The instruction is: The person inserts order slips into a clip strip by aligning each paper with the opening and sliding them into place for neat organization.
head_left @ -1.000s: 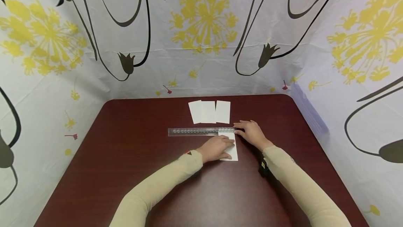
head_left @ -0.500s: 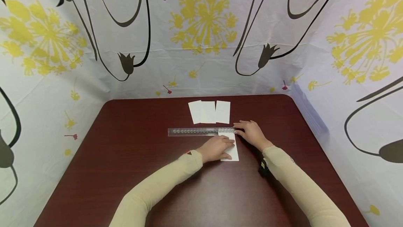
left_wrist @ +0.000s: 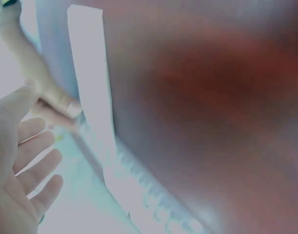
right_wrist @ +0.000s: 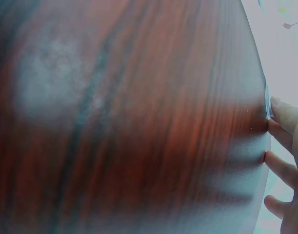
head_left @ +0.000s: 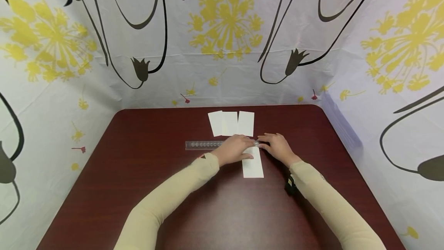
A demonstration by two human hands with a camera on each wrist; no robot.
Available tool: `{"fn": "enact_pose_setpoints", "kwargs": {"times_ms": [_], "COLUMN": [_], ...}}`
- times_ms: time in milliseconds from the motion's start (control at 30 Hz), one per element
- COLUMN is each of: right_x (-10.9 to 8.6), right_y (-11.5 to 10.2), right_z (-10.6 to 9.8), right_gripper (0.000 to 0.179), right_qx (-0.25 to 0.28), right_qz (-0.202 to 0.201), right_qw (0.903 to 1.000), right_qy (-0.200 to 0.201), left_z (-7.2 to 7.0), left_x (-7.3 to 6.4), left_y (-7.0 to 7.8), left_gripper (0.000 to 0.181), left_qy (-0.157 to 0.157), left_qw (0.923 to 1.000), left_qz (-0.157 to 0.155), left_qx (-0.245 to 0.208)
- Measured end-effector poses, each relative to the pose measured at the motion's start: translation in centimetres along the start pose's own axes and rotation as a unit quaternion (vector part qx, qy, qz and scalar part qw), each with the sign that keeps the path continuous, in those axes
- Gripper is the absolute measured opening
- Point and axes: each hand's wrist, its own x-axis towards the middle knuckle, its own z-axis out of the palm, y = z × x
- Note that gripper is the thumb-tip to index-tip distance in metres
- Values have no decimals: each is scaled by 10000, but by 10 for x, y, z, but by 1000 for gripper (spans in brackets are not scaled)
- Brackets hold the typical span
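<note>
A clear ruler [head_left: 202,145] lies crosswise on the table, and a white paper slip [head_left: 254,167] extends from it toward the near side. My left hand [head_left: 234,150] is over the ruler and the slip's far part, hiding some of both. In the left wrist view the left hand [left_wrist: 17,161] has loosely extended fingers, apart from the paper slip [left_wrist: 92,68]; contact with the ruler [left_wrist: 156,195] cannot be made out. My right hand [head_left: 278,148] holds the ruler's right end between thumb and fingers. The right wrist view shows this right hand [right_wrist: 290,156] at its right edge.
Three white paper slips [head_left: 229,123] lie side by side beyond the ruler, the left two overlapping. The dark reddish table [head_left: 149,130] has rounded far corners. Patterned white cloth [head_left: 222,80] hangs behind it and along both sides.
My left hand has moved off the slip's near part, away from me and slightly left, to the ruler, uncovering more paper. The right hand stays at the ruler's end.
</note>
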Motion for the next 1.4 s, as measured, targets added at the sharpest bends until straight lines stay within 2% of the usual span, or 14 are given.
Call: {"fn": "enact_pose_setpoints", "kwargs": {"times_ms": [133,300,467,567,633,767,933,1033,1133,1267,1400], "right_x": [0,0,0,0,-1,0,1,0,0,0,0], "right_y": [0,0,0,0,1,3,2,1,0,-2,-2], "right_z": [0,2,2,1,2,2,3,2,1,0,0], "right_gripper": [37,37,37,36,36,35,34,35,35,35,35], "right_qx": [12,70,88,133,147,144,108,99,104,124,144], "right_qz": [-14,3,-24,-31,-34,-30,-59,-43,-18,5,18], "right_qw": [10000,10000,9999,9999,9999,9999,9999,9999,9999,9999,9999], "right_qy": [30,42,64,25,17,55,61,-7,-42,-31,-35], "left_z": [-10,-9,-4,1,4,8,11,14,14,13,14], "left_x": [0,-4,-8,-9,-9,-6,2,10,19,29,37], "left_y": [-11,-21,-29,-35,-39,-45,-51,-56,-61,-68,-75], "left_gripper": [47,46,40,38,37,33,29,24,27,32,40], "left_qy": [185,247,457,584,635,792,1174,1248,1191,879,601], "left_qw": [9996,9986,9937,9860,9776,9553,9289,9146,8983,8759,8550], "left_qz": [-175,-454,-987,-1511,-1938,-2705,-3280,-3630,-4044,-4584,-4990], "left_qx": [-121,-138,-262,-398,-516,-887,-1258,-1273,-1237,-1219,-1281]}}
